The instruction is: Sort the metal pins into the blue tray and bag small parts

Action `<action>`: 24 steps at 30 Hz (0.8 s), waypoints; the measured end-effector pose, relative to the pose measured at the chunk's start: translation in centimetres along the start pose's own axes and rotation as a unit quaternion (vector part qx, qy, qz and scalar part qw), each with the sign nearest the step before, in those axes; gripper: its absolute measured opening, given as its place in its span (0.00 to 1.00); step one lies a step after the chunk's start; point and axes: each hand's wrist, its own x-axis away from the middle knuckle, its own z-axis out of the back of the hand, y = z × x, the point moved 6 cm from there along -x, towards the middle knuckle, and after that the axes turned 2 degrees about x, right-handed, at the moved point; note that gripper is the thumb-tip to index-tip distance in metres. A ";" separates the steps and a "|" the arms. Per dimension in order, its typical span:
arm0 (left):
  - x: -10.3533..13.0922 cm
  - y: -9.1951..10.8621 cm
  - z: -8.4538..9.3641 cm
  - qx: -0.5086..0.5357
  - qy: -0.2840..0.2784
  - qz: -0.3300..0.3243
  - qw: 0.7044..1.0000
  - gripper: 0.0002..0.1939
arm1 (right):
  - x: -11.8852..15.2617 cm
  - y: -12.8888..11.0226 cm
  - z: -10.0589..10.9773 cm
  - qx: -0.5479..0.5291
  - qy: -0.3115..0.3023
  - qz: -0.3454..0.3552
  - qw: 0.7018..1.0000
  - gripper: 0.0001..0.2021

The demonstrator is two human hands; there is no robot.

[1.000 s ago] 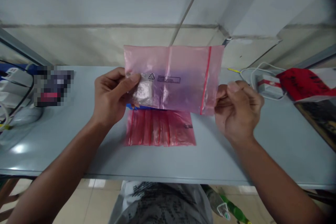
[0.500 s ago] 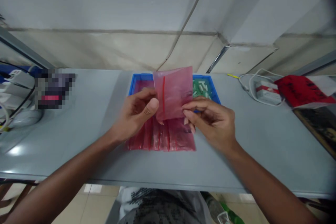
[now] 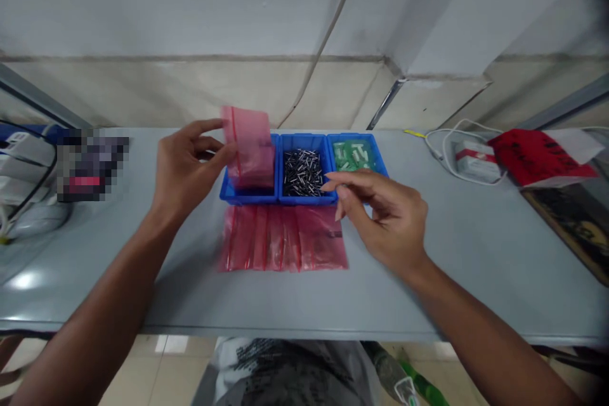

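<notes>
My left hand (image 3: pixel 188 162) pinches a pink zip bag (image 3: pixel 250 146) by its red-seal edge. The bag is upright over the left blue bin (image 3: pixel 233 195), where more pink bags appear behind and below it. My right hand (image 3: pixel 385 212) hovers in front of the middle bin (image 3: pixel 304 200) and right bin (image 3: pixel 378 149), thumb and forefinger nearly together. Whether something tiny is between them I cannot make out. Dark metal pins (image 3: pixel 303 172) fill the middle bin. In the right bin lies a green bag (image 3: pixel 354 155) with white pieces. Overlapping pink bags (image 3: pixel 285 241) lie flat before the bins.
To the left are a white power strip (image 3: pixel 28 155) with cables and a pixelated item (image 3: pixel 92 168). A white adapter box (image 3: pixel 478 162) with a cable and a red packet (image 3: pixel 537 158) lie to the right. The wall (image 3: pixel 190 92) rises behind the grey table (image 3: pixel 200 304).
The pink bag has moved left in my left hand, from between both hands to over the left bin. My right hand has let go of it. The middle bin now shows.
</notes>
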 end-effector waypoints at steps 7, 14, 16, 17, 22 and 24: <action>1.0 2.6 -1.4 -0.214 -0.072 -0.280 0.933 0.23 | -0.4 -0.6 0.1 0.078 0.002 0.087 0.993 0.11; 1.3 1.3 -2.8 -0.204 -0.267 -0.244 0.910 0.10 | 1.2 -1.0 -2.7 0.236 -0.241 0.188 0.923 0.12; 1.2 1.3 -2.7 -0.196 -0.270 -0.257 0.907 0.10 | 2.0 -0.2 -3.7 0.298 -0.328 0.131 0.887 0.22; 1.2 1.4 -2.7 -0.197 -0.268 -0.265 0.905 0.10 | 2.3 0.1 -4.0 0.324 -0.358 0.110 0.869 0.27; 1.7 2.0 -3.0 -0.219 -0.271 -0.306 0.886 0.10 | 3.1 0.8 -4.6 0.350 -0.420 0.050 0.836 0.32; 2.0 2.1 -3.2 -0.228 -0.270 -0.314 0.881 0.11 | 3.1 1.1 -4.7 0.348 -0.432 0.034 0.831 0.30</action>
